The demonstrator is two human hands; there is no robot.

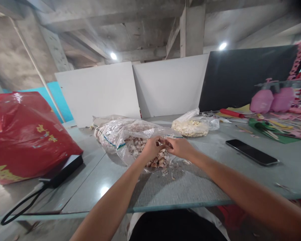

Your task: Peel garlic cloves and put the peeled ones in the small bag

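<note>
Over the mouth of a clear plastic bag (122,152), my left hand (152,147) and my right hand (180,146) meet fingertip to fingertip. Both are closed in a pinch on what looks like a small garlic clove, largely hidden by the fingers. Unpeeled garlic cloves (157,163) lie in a heap just below the hands, with loose papery skins (172,174) scattered on the table beside them. More cloves and skins show through the bag. Behind my right hand stands a second plastic bag of pale peeled cloves (190,129).
A large red bag (27,137) and a black box with a cable (62,172) occupy the left of the grey table (210,147). To the right lies a phone (251,152). Pink spray bottles (262,100) and green sheets with thin sticks (273,132) sit farther right. White boards (170,85) lean behind.
</note>
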